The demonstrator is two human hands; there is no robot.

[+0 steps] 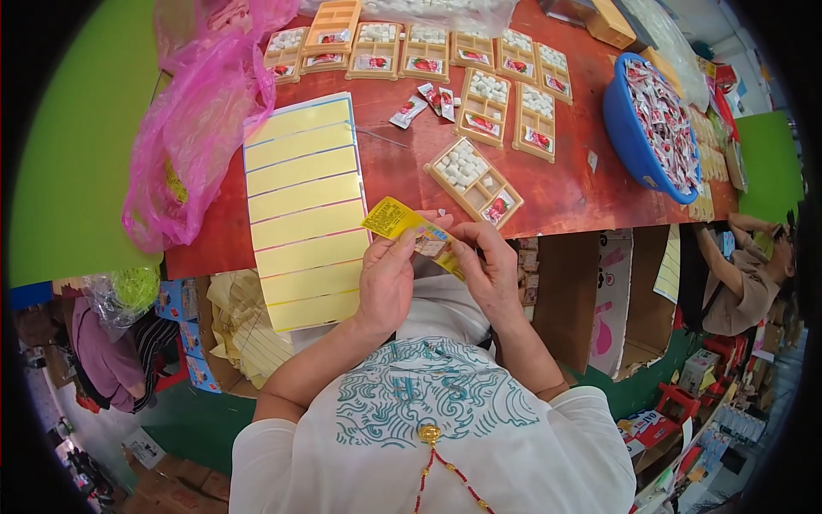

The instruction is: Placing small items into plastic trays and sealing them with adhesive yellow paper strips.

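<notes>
Just past the table's near edge, both my hands hold a small yellow printed label (390, 218) stretched between them. My left hand (385, 278) pinches its left part between thumb and fingers. At its lower right end, my right hand (494, 270) grips it with thumb and fingertips. Right beyond my hands lies a beige compartment tray (472, 200), tilted, with white cubes in one section and a strawberry-printed sachet in another. Left of my hands, a pale yellow sheet (310, 218) divided into strips by coloured lines hangs over the edge.
Several similar filled trays (526, 121) stand farther back, near loose sachets (409, 111). A blue basin (622, 111) heaped with sachets stands at right. Pink plastic bags (205, 116) lie at left. Below the table are cardboard boxes (565, 295). Another person (743, 291) sits at far right.
</notes>
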